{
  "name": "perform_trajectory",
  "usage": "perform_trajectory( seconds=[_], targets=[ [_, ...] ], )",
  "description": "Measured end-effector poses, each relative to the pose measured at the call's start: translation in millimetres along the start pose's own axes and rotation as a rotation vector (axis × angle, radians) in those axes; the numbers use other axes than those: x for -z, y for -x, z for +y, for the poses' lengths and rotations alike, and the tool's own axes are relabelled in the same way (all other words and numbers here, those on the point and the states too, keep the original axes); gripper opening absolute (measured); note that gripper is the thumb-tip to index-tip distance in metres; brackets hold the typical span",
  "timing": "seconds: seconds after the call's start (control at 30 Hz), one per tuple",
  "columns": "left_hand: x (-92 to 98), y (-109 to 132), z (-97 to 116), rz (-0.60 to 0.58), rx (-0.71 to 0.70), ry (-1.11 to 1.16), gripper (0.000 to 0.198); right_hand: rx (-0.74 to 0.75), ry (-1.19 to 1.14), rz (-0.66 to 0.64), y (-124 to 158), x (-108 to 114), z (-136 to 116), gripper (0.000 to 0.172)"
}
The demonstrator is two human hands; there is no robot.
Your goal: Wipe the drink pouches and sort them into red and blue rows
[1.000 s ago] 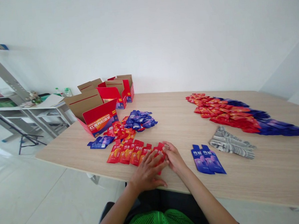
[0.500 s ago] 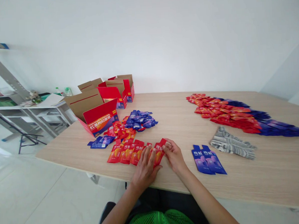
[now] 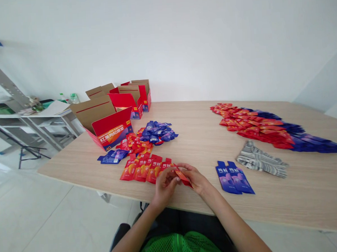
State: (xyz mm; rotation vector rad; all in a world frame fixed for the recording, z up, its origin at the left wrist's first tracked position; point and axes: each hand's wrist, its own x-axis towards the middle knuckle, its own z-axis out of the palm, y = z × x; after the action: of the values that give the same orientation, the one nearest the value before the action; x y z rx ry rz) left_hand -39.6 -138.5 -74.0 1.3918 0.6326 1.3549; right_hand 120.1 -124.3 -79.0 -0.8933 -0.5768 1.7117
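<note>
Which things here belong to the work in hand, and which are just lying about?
Work in hand: red sachet in the right hand; row of red sachets; likely blue sachet pair, open boxes.
Seemingly lying about: striped cloth; papers on the side desk.

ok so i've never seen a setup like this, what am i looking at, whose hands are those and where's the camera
There is no machine here: these are a person's bare hands, seen by a camera worn on that person's head, looking forward and down. The right hand holds a red packet at a tilt, and the left hand is at its near left side; whether it grips too is hard to tell. On the wooden table, a row of overlapping red packets lies to the left, with open red boxes beyond. To the right are two blue packets, a grey striped cloth item and a long spread of red and blue packets.
</note>
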Motion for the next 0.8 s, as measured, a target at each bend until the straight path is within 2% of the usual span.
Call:
perform_trajectory(
  seconds=[0.07, 0.17, 0.33, 0.47, 0.57, 0.73, 0.8],
  targets=[
    [1.5, -1.7, 5.2, -0.007, 0.021, 0.019, 0.034, -0.013, -0.009, -0.013, -1.2, 0.1, 0.0, 0.041],
    [3.4, 1.3, 8.9, -0.063, -0.002, 0.022, 0.045, -0.005, -0.035, -0.006, -1.8, -0.5, -1.1, 0.045],
    [2.2, 10.3, 9.1, -0.188, -0.014, -0.136, 0.045, 0.029, -0.029, 0.026, 0.5, -4.5, 0.0, 0.043],
    [2.5, 8.8, 6.7, -0.109, 0.017, -0.076, 0.040, 0.229, -0.081, 0.141, 3.6, -11.7, -1.8, 0.041],
    [4.7, 6.5, 1.4, -0.034, 0.031, 0.008, 0.038, 0.329, -0.130, 0.185, 7.5, -18.1, -7.7, 0.054],
    [4.2, 5.1, -6.2, 0.018, 0.021, 0.012, 0.034, 0.307, -0.045, 0.008, 15.4, -28.4, -12.1, 0.042],
    [1.5, 4.1, -6.7, 0.065, -0.019, -0.018, 0.033, 0.355, 0.067, -0.024, 18.4, -32.0, -10.0, 0.042]
  ],
)
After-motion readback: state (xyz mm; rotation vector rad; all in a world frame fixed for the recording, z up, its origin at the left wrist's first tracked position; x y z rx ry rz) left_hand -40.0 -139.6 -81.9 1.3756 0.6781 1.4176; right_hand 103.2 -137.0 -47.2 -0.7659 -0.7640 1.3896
